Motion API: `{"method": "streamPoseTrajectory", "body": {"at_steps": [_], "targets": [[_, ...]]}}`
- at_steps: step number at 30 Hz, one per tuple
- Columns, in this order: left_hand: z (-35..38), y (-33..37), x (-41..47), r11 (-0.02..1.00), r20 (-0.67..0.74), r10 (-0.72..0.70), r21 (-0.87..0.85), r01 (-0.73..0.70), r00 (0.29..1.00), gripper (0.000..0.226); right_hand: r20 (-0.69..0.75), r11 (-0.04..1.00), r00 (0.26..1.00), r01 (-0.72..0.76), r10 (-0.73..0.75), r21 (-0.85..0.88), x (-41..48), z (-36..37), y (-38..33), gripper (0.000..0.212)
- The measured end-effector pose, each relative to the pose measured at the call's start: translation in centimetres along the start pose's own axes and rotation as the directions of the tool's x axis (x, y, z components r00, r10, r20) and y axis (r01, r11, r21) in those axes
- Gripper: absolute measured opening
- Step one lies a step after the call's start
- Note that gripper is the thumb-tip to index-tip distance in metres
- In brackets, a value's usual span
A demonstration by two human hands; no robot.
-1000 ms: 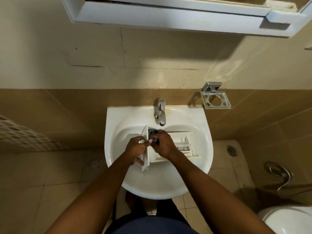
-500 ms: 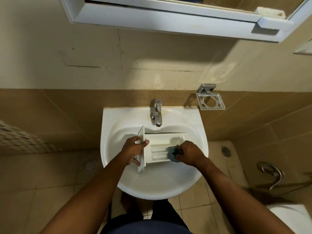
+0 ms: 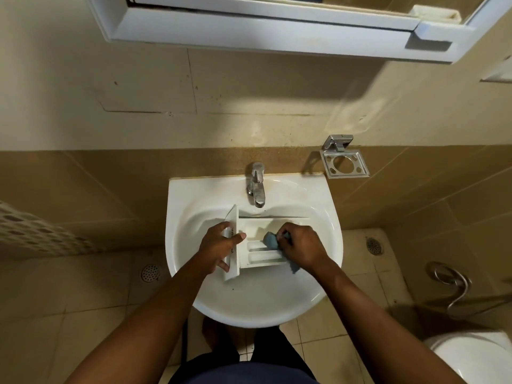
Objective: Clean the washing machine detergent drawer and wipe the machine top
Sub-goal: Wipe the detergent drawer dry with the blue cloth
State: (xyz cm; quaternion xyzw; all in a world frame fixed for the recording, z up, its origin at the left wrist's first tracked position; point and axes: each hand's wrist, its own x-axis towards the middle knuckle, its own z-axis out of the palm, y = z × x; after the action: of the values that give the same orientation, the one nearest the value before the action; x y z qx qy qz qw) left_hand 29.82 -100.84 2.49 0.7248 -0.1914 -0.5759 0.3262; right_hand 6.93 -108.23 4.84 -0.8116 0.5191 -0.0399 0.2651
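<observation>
- My left hand [image 3: 219,246] grips the front panel [image 3: 232,217] of the detergent drawer [image 3: 260,256], thumb over the inner face, fingers curled round the outer face
- My right hand [image 3: 300,246] is clenched round a blue-grey cloth [image 3: 271,241], pressing it into the middle of the drawer; a scrap of cloth sticks out under the wrist at the drawer's near edge
- Drawer lies open side up inside the sink [image 3: 180,217], front panel to my left, ribbed compartment showing between the hands; cannot tell if it touches the bowl
- Sink is white and set against the wall; chrome tap [image 3: 257,187] at back centre, spout just above the drawer's far edge; cannot tell if water is running
- Chrome holder [image 3: 345,163] on the wall tile, just beside the sink's back right corner
- Floor drain [image 3: 150,273] left of the sink, a second one on the right
- Toilet [image 3: 471,356] at bottom right, looped metal hose [image 3: 454,284] on the wall above it
- White cabinet [image 3: 277,29] along the top of the wall
</observation>
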Motion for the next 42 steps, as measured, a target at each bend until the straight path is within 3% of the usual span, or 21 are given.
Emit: {"method": "streamPoseTrajectory", "body": {"at_steps": [3, 5, 10, 14, 17, 20, 22, 24, 26, 28, 30, 36, 38, 42], "targets": [[0.1, 0.1, -0.1, 1.000, -0.015, 0.008, 0.030, -0.008, 1.000, 0.076, 0.040, 0.986, 0.999, 0.011, -0.004, -0.168, 0.7, 1.2, -0.6, 0.017], [0.2, 0.1, 0.0, 0.999, -0.027, 0.010, 0.048, -0.009, 1.000, 0.075, 0.070, 0.982, 0.997, 0.000, 0.013, -0.191, 1.1, 2.7, -1.9, 0.018], [0.4, -0.1, 0.2, 0.996, -0.050, 0.018, 0.085, -0.014, 0.999, 0.075, -0.116, 0.997, 0.990, -0.077, 0.080, 0.032, 0.7, 5.4, -3.9, 0.023], [0.4, -0.2, 0.2, 0.995, -0.053, 0.022, 0.095, -0.017, 0.998, 0.077, -0.070, 0.991, 0.997, -0.018, 0.027, 0.133, 0.2, 5.7, -3.8, 0.019], [0.4, -0.2, 0.2, 0.996, -0.050, 0.017, 0.087, -0.013, 0.999, 0.078, 0.022, 0.982, 0.987, 0.163, -0.162, -0.094, -0.3, 5.9, -2.5, 0.034], [0.3, -0.2, 0.1, 0.997, -0.047, 0.018, 0.082, -0.014, 0.999, 0.077, 0.066, 0.897, 0.972, 0.234, -0.226, -0.375, -0.2, 5.3, -2.1, 0.037], [0.3, -0.1, 0.1, 0.997, -0.051, 0.020, 0.075, -0.017, 0.999, 0.077, 0.122, 0.845, 0.957, 0.291, -0.265, -0.448, 0.4, 4.8, -2.3, 0.034], [0.3, -0.1, 0.1, 0.998, -0.053, 0.023, 0.062, -0.020, 0.998, 0.075, 0.140, 0.865, 0.955, 0.296, -0.262, -0.406, 0.7, 4.5, -2.6, 0.025], [0.3, -0.1, 0.0, 0.998, -0.051, 0.030, 0.051, -0.028, 0.998, 0.075, 0.066, 0.949, 0.986, 0.162, -0.150, -0.269, 0.7, 4.4, -3.0, 0.013], [0.3, -0.1, -0.2, 0.998, -0.052, 0.029, 0.053, -0.026, 0.998, 0.076, -0.018, 0.993, 0.999, 0.046, -0.049, -0.106, 0.7, 4.3, -3.7, 0.015], [0.4, 0.0, -0.2, 0.997, -0.054, 0.026, 0.067, -0.023, 0.998, 0.076, -0.022, 0.995, 0.996, 0.085, -0.087, -0.057, 0.6, 4.8, -4.3, 0.012], [0.4, 0.1, -0.1, 0.997, -0.040, 0.034, 0.073, -0.031, 0.999, 0.074, 0.030, 0.900, 0.954, 0.293, -0.300, -0.322, -0.9, 5.5, -2.4, 0.014], [0.3, 0.0, 0.0, 0.998, -0.033, 0.033, 0.058, -0.031, 0.999, 0.074, 0.073, 0.887, 0.955, 0.294, -0.287, -0.357, -1.1, 4.7, -1.6, 0.018], [0.1, 0.0, -0.2, 0.999, -0.022, 0.021, 0.039, -0.020, 1.000, 0.073, 0.184, 0.874, 0.975, 0.196, -0.125, -0.445, -0.4, 2.4, 0.7, 0.035]]}}
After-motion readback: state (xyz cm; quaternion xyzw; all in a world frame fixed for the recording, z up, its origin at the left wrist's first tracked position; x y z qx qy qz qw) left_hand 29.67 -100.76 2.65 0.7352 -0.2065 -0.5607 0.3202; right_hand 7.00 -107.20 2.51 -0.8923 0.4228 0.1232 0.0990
